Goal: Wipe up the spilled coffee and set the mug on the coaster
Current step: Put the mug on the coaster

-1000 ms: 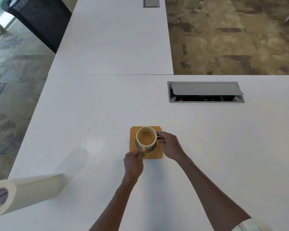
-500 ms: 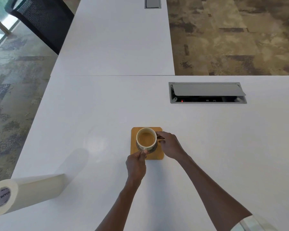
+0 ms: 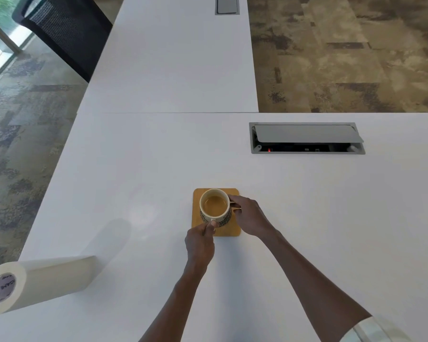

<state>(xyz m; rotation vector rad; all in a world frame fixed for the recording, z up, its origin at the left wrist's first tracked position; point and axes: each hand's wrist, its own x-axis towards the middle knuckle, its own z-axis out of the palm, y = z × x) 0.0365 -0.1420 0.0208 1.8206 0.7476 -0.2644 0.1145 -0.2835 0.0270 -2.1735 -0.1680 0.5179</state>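
Note:
A cream mug [image 3: 215,206] with a black patterned band holds brown coffee and stands upright on a square wooden coaster [image 3: 229,232] in the middle of the white table [image 3: 307,218]. My right hand [image 3: 250,218] grips the mug's handle on its right side. My left hand [image 3: 200,244] is closed just in front of the mug, thumb and fingertips touching its near wall. I see no spilled coffee on the table around the coaster.
A roll of paper towel [image 3: 32,283] lies on its side at the table's front left corner. An open grey cable box [image 3: 307,138] is set into the table behind and to the right. A black mesh chair [image 3: 64,33] stands far left.
Both hands and the mug have stayed in place on the coaster; only the camera view has shifted slightly.

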